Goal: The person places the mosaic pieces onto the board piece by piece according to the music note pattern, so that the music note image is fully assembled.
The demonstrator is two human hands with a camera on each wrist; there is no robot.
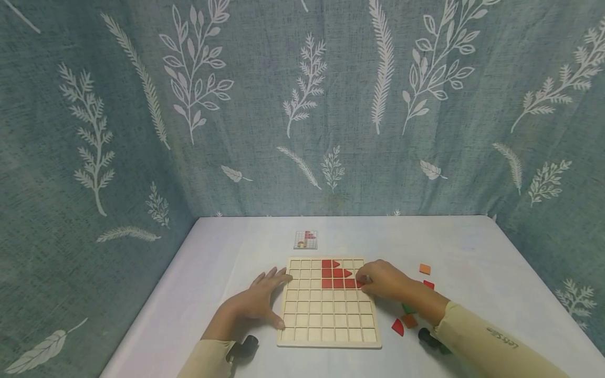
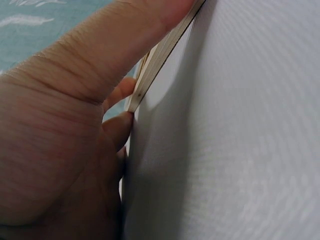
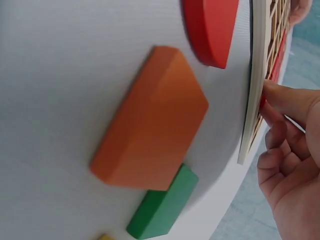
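A wooden grid board [image 1: 328,345] lies on the table, with rows of red square tiles [image 1: 326,273] in its upper part, the top two ending in red triangles [image 1: 347,273]. My right hand [image 1: 389,281] is over the board's right edge, pinching a small red piece [image 3: 262,102] between thumb and finger at the end of the third red row. Fingers hide most of that piece. My left hand [image 1: 255,302] rests against the board's left edge, thumb and fingers spread; in the left wrist view the thumb touches the board's side [image 2: 162,55].
Behind the board lies a small pattern card [image 1: 306,239]. To its right are loose pieces: an orange square [image 1: 425,269], a red quarter-round [image 1: 398,327], another orange block [image 3: 150,125] and a green block [image 3: 165,202]. A patterned curtain [image 1: 264,105] hangs behind the table.
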